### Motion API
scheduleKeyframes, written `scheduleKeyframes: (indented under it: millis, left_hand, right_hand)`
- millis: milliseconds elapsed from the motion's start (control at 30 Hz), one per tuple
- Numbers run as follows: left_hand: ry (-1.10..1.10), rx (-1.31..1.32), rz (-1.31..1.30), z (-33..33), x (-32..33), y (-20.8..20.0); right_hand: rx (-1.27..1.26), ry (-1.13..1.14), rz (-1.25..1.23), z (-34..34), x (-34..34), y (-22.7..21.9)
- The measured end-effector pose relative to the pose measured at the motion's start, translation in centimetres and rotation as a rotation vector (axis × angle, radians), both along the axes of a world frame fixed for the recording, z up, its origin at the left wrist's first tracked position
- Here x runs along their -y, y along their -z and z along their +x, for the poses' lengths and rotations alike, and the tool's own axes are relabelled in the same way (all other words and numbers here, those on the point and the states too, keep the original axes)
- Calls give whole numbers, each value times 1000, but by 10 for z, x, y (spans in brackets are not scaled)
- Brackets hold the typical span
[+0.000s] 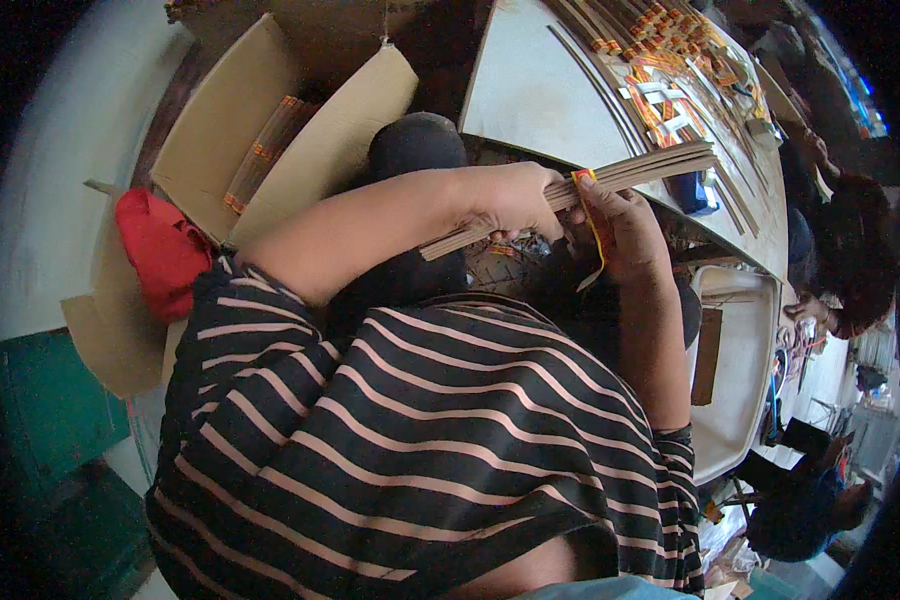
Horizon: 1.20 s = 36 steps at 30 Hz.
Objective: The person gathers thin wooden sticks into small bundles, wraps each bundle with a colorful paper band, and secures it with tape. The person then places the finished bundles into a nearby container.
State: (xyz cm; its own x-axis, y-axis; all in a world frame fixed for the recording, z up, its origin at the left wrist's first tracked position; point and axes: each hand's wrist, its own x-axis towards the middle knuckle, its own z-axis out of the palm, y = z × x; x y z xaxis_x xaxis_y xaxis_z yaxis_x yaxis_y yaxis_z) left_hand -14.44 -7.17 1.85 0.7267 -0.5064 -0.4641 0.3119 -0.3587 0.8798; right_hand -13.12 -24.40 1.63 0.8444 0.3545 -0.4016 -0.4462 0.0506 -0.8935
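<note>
A bundle of thin brown sticks (670, 163), looking like incense sticks, lies slantwise across my lap, its right end raised over the table's corner. My left hand (522, 202) is closed round the middle of the bundle, fingers wrapped underneath. Beside it my right hand (627, 228) pinches a red and yellow paper band (599, 232) against the sticks. The band's upper end lies over the bundle and its other end hangs loose below. My right fingertips are partly hidden behind the band and sticks.
A white table (540, 85) holds loose sticks and several banded bundles (660, 32). An open cardboard box (232, 110) with banded bundles stands left, near a red cloth item (162, 255). At right are a white tray (735, 430) and other people (805, 510).
</note>
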Motion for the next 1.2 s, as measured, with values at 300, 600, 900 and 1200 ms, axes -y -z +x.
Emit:
scheduleKeyframes:
  millis: [300,600,900,1200]
  left_hand:
    - [3,-23,44,-2,4,4]
    - [-63,-6,122,-35,9,-4]
    - [-87,63,-87,-61,9,10]
    - [-18,-77,-270,-62,7,-8]
  right_hand:
    - [-16,5,-57,-3,1,2]
    - [129,59,-181,-34,-2,3]
    - [47,29,-125,-58,2,-17]
    - [43,-61,-137,-55,13,-20]
